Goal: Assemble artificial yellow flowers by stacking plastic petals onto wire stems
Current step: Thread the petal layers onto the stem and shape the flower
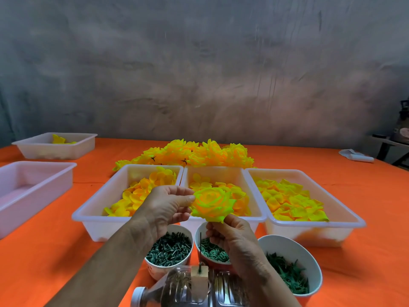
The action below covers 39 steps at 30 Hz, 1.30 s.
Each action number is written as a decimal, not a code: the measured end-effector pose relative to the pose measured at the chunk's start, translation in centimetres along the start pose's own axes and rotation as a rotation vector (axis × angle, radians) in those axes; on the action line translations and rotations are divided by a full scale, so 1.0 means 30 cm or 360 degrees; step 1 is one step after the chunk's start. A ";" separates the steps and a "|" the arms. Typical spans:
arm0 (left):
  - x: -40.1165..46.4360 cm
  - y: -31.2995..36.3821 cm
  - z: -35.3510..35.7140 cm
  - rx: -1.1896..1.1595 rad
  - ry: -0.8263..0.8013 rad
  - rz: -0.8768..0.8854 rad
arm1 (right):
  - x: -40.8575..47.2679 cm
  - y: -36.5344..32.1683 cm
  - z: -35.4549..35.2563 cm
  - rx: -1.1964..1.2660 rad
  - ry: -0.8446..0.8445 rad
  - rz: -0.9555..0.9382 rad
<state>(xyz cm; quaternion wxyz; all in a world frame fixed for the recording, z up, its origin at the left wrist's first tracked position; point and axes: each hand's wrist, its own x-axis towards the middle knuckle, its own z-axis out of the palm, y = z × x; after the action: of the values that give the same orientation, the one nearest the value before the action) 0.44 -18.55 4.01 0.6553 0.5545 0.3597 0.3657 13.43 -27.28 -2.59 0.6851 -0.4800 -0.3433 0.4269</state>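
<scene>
Both hands hold a yellow-and-orange flower head up over the trays. My left hand pinches its left edge between thumb and fingers. From below, my right hand grips its underside; any stem there is hidden. A thin wire stem stands upright in a small wooden block near the front edge. Three white trays hold loose yellow petals: left tray, middle tray, right tray. A pile of finished yellow flowers lies behind the trays.
Three bowls sit in front: dark green pieces, pale green rings, green star leaves. A clear plastic bottle lies on its side at the front. Two more white trays stand at the left on the orange cloth.
</scene>
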 end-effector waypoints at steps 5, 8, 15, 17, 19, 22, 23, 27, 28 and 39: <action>0.000 -0.006 -0.022 0.0054 0.0043 0.0052 | -0.006 -0.005 0.014 -0.0018 -0.0009 -0.0016; 0.002 0.002 -0.028 0.0028 0.0060 0.0075 | -0.002 -0.011 0.016 -0.0052 -0.0008 -0.0018; -0.006 0.015 -0.022 -0.0120 0.0064 0.0116 | 0.009 -0.008 0.018 0.0001 -0.0026 -0.0073; -0.006 0.013 -0.027 -0.0127 0.0071 0.0124 | 0.013 -0.006 0.016 0.0029 -0.0053 -0.0119; -0.009 0.007 -0.036 -0.0116 0.0098 0.0155 | 0.022 -0.001 0.012 0.0008 -0.0048 -0.0162; -0.012 0.003 -0.049 -0.0002 0.0151 0.0270 | 0.045 0.000 0.001 -0.0022 -0.0039 -0.0216; -0.013 0.003 -0.050 0.0048 0.0149 0.0312 | 0.050 0.000 -0.001 -0.0031 -0.0031 -0.0235; -0.012 0.006 -0.036 0.0238 0.0060 0.0491 | 0.063 0.004 -0.009 -0.0090 -0.0015 -0.0291; -0.009 0.004 -0.029 0.0279 0.0052 0.0532 | 0.064 0.003 -0.011 -0.0107 -0.0008 -0.0296; 0.035 -0.005 -0.003 0.0675 0.0201 0.0588 | 0.081 -0.014 -0.032 -0.0183 -0.0132 -0.0365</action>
<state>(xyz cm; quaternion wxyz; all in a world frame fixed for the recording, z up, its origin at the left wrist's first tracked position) 0.86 -17.60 3.79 0.4233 0.7114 0.3612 0.4293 15.36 -25.50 -2.33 0.6860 -0.4581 -0.4479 0.3450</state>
